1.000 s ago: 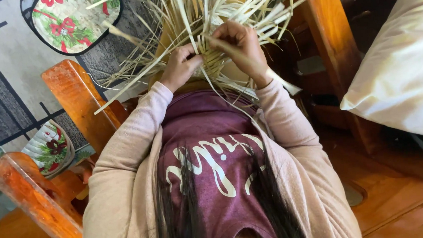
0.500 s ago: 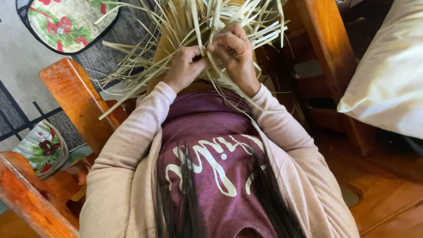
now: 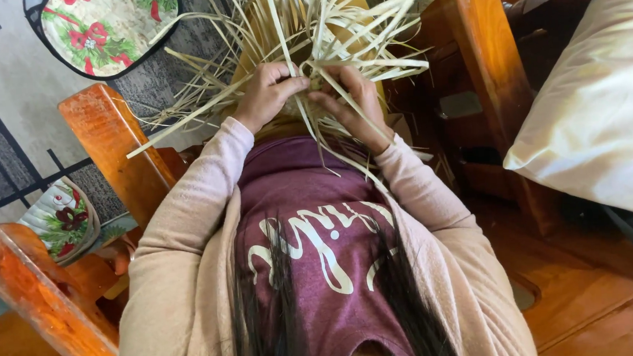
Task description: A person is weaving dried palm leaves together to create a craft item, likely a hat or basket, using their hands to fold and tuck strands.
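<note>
straw weave [image 3: 325,37] on your lap, top cut off by frame | your left hand [image 3: 266,95] pinches strips, fingertips buried | your right hand [image 3: 352,99] curled on a strip, grip partly hidden | woven centre unclear

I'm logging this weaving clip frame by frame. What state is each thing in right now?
Left hand: closed, pinching pale straw strips.
Right hand: fingers curled on the strips, one strip lying across its back.
Straw strips: partly woven at the middle, loose ends fanning outward.
Wooden chair arm: bare, upright beside the lap.
White cushion: resting on the seat to the right.
Floral mat: flat on the floor.
</note>
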